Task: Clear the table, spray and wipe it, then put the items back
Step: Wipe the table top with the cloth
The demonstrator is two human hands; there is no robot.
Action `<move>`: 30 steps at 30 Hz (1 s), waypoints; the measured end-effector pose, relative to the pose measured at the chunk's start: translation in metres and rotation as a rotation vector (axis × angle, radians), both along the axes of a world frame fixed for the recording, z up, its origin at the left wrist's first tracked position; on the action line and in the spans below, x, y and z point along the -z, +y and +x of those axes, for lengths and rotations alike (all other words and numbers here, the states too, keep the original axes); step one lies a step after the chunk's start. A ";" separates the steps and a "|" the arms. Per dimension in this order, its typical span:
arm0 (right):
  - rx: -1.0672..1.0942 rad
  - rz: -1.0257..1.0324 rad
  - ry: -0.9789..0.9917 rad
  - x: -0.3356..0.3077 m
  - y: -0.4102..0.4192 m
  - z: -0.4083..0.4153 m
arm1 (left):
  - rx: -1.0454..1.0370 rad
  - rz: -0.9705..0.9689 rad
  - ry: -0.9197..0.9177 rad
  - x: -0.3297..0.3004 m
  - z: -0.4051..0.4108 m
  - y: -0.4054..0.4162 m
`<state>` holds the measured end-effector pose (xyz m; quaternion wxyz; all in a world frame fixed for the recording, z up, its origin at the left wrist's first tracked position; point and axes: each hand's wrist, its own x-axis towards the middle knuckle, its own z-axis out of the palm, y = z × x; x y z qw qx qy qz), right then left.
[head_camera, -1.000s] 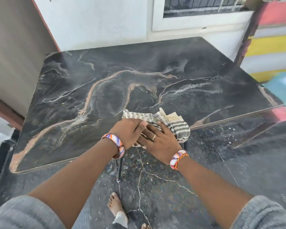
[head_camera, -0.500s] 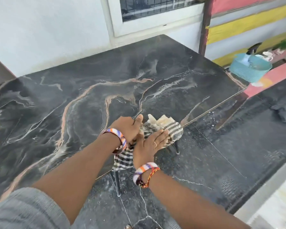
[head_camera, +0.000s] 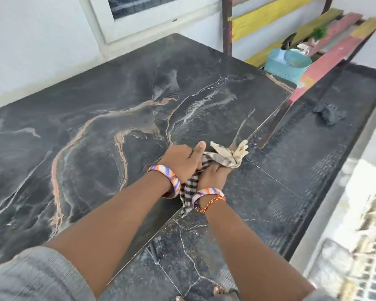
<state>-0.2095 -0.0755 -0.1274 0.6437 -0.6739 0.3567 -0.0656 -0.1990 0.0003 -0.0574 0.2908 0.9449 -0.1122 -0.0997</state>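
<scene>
The dark marble table (head_camera: 122, 101) with pale and orange veins fills the left and centre of the head view. At its near right edge both my hands grip a striped black-and-white cloth (head_camera: 223, 156). My left hand (head_camera: 180, 160) clasps it from the left, thumb up. My right hand (head_camera: 214, 175) is fisted around its middle. The cloth's frayed pale end sticks out past my fingers, and a checked tail (head_camera: 188, 192) hangs down between my wrists over the table edge.
A turquoise basket (head_camera: 284, 66) holding a spray bottle and other items sits on a painted wooden bench (head_camera: 326, 61) at the upper right. A dark rag (head_camera: 329, 114) lies on the black floor. White walls and a window back the table.
The cloth was pressed flat under both hands on the table edge; now it is bunched up and gripped in both fists. My view has swung right, showing the basket and bench.
</scene>
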 end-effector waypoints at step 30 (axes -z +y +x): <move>0.044 -0.206 0.061 0.005 -0.120 0.126 | -0.036 -0.151 0.093 0.004 0.124 -0.085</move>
